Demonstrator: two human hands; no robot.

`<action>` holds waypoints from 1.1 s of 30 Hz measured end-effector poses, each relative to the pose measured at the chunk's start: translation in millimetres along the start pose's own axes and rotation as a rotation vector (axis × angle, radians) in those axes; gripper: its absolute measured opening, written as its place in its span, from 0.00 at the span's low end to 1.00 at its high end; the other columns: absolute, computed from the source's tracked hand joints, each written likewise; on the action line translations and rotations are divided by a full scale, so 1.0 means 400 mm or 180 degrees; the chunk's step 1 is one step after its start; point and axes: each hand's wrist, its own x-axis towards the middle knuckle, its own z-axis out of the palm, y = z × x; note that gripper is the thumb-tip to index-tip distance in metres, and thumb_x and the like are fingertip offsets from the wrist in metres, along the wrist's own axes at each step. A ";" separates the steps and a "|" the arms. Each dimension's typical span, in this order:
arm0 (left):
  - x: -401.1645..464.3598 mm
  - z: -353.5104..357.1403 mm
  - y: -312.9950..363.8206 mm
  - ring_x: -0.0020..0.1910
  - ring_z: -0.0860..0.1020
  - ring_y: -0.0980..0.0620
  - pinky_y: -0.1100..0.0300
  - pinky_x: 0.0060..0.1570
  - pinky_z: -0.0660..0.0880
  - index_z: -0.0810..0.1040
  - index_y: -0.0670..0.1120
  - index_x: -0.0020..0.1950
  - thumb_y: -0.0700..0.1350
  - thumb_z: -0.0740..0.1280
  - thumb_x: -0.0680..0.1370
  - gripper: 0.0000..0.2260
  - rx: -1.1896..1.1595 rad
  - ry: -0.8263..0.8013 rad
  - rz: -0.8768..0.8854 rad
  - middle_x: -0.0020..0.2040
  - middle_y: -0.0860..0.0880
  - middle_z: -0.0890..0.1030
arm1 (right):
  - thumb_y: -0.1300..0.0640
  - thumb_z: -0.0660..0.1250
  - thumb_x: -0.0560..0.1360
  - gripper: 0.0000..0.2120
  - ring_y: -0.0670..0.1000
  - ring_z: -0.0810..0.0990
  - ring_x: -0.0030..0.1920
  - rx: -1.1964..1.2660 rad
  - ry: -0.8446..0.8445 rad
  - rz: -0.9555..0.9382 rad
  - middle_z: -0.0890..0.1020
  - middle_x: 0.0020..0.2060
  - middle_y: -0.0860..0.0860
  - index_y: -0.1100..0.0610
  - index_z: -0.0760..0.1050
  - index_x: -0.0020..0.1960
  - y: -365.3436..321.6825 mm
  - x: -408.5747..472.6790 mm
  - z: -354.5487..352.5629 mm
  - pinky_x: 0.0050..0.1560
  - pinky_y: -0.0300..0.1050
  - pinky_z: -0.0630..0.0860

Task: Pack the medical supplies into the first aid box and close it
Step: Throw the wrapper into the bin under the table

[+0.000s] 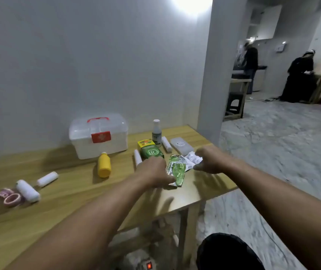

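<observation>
A white first aid box [99,142] with a red handle and latch stands closed at the back of the wooden table [62,191]. My left hand [154,172] pinches the lower edge of a green and silver blister strip [177,168]. My right hand [210,159] hovers with curled fingers over a white sachet [191,159], touching its edge. A green box [152,152] lies behind the strip, a yellow bottle [104,165] lies in front of the first aid box, and a white bottle [156,132] stands upright.
Bandage rolls [28,190] [47,179] and pink tape rings [12,199] lie at the left. More rolls [137,157] [166,144] and a grey pouch [182,146] flank the green box. The table's right edge is close to my right hand. Two people stand far off at the right.
</observation>
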 end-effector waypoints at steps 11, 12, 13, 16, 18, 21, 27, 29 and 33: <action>0.041 0.090 0.064 0.42 0.77 0.47 0.59 0.35 0.67 0.72 0.47 0.36 0.56 0.76 0.66 0.17 -0.0428 0.0334 -0.0882 0.41 0.49 0.78 | 0.46 0.74 0.68 0.19 0.58 0.77 0.42 0.1116 0.0323 0.1245 0.77 0.41 0.55 0.56 0.67 0.32 0.021 0.089 0.076 0.37 0.46 0.71; 0.045 0.093 0.064 0.41 0.77 0.47 0.59 0.34 0.67 0.72 0.47 0.36 0.53 0.77 0.66 0.16 -0.0505 0.0307 -0.0910 0.40 0.49 0.79 | 0.50 0.76 0.66 0.16 0.59 0.79 0.42 0.1267 0.0333 0.1302 0.80 0.40 0.57 0.58 0.71 0.34 0.021 0.094 0.078 0.37 0.46 0.73; 0.049 0.095 0.063 0.41 0.79 0.47 0.59 0.33 0.69 0.74 0.46 0.36 0.50 0.77 0.65 0.14 -0.0625 0.0303 -0.0944 0.40 0.48 0.80 | 0.52 0.76 0.64 0.13 0.59 0.81 0.43 0.1470 0.0360 0.1377 0.81 0.41 0.58 0.60 0.76 0.37 0.023 0.097 0.076 0.37 0.46 0.75; 0.062 0.098 0.050 0.42 0.80 0.47 0.56 0.37 0.77 0.79 0.42 0.38 0.42 0.78 0.66 0.10 -0.1124 0.0368 -0.1089 0.40 0.46 0.82 | 0.55 0.75 0.64 0.13 0.60 0.84 0.39 0.2224 0.0395 0.1556 0.84 0.38 0.61 0.64 0.81 0.43 0.048 0.101 0.066 0.37 0.50 0.79; 0.066 0.094 0.047 0.42 0.80 0.47 0.55 0.40 0.79 0.80 0.42 0.38 0.40 0.77 0.68 0.07 -0.1321 0.0445 -0.1061 0.40 0.45 0.82 | 0.61 0.74 0.62 0.10 0.62 0.85 0.37 0.2610 0.0440 0.1581 0.84 0.36 0.62 0.65 0.82 0.41 0.079 0.089 0.054 0.37 0.56 0.83; 0.067 0.080 0.067 0.40 0.82 0.45 0.53 0.40 0.81 0.79 0.44 0.36 0.39 0.75 0.70 0.06 -0.1591 0.0572 -0.0944 0.39 0.44 0.82 | 0.68 0.73 0.64 0.04 0.61 0.85 0.40 0.2791 0.0650 0.1523 0.84 0.41 0.62 0.61 0.80 0.36 0.131 0.041 0.010 0.41 0.58 0.84; 0.042 0.071 0.201 0.26 0.76 0.48 0.58 0.27 0.78 0.77 0.41 0.36 0.35 0.72 0.71 0.07 -0.1954 0.0050 -0.0447 0.32 0.43 0.78 | 0.73 0.71 0.69 0.13 0.55 0.81 0.36 0.2869 0.0434 0.1406 0.81 0.39 0.58 0.66 0.77 0.53 0.248 -0.128 -0.106 0.28 0.42 0.81; 0.023 0.090 0.258 0.21 0.75 0.49 0.61 0.24 0.76 0.79 0.38 0.37 0.34 0.72 0.71 0.04 -0.1930 -0.0351 -0.0268 0.30 0.42 0.78 | 0.72 0.71 0.70 0.14 0.54 0.81 0.35 0.2740 0.0325 0.1405 0.81 0.39 0.59 0.64 0.76 0.54 0.291 -0.192 -0.127 0.25 0.41 0.81; -0.012 0.176 0.352 0.16 0.74 0.52 0.66 0.17 0.70 0.82 0.32 0.45 0.34 0.73 0.70 0.06 -0.1767 -0.1022 0.0025 0.31 0.41 0.78 | 0.72 0.72 0.69 0.16 0.55 0.82 0.35 0.2373 0.0130 0.1510 0.79 0.39 0.59 0.62 0.77 0.54 0.368 -0.297 -0.112 0.24 0.42 0.79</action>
